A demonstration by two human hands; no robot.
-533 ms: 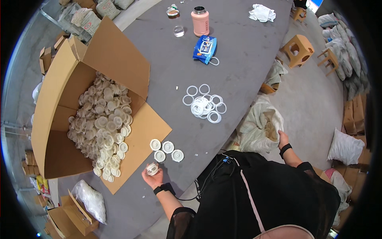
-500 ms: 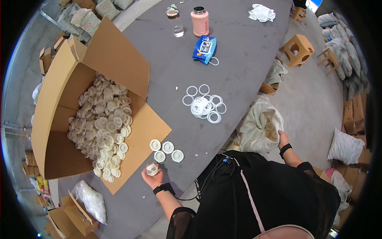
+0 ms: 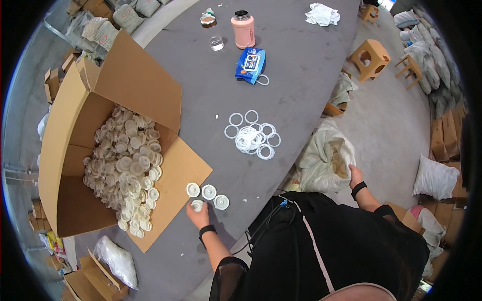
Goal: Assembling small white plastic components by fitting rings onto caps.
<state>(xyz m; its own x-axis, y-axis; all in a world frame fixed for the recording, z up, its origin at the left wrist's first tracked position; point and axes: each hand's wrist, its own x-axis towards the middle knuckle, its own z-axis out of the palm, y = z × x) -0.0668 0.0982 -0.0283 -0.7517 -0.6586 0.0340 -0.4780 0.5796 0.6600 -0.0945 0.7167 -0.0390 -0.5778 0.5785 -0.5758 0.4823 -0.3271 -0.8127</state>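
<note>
My left hand (image 3: pixel 199 217) is low over the grey table, its fingers closed round a white plastic cap (image 3: pixel 198 205). Whether a second cap is under it or in the palm is hidden. Close beyond the fingertips lie three round white caps, among them a ridged cap (image 3: pixel 209 191). To the left, many translucent and white caps (image 3: pixel 131 155) spill from a tipped cardboard box (image 3: pixel 75 113) onto its flap. Off the table's right edge, my right hand (image 3: pixel 355 176) grips the rim of a white woven sack (image 3: pixel 324 158) that hangs open with pale pieces inside.
A loose pile of white rings (image 3: pixel 249 139) lies mid-table. Farther back stand a blue wipes pack (image 3: pixel 250 65), a pink flask (image 3: pixel 243 31), a clear jar (image 3: pixel 216 42) and a crumpled white cloth (image 3: pixel 322 15). A plastic bag (image 3: pixel 115 262) sits by the near left edge.
My left hand has turned over from palm up and moved to the spot of the nearest table cap, which it now covers. My right hand keeps its hold on the sack. The view has shifted slightly.
</note>
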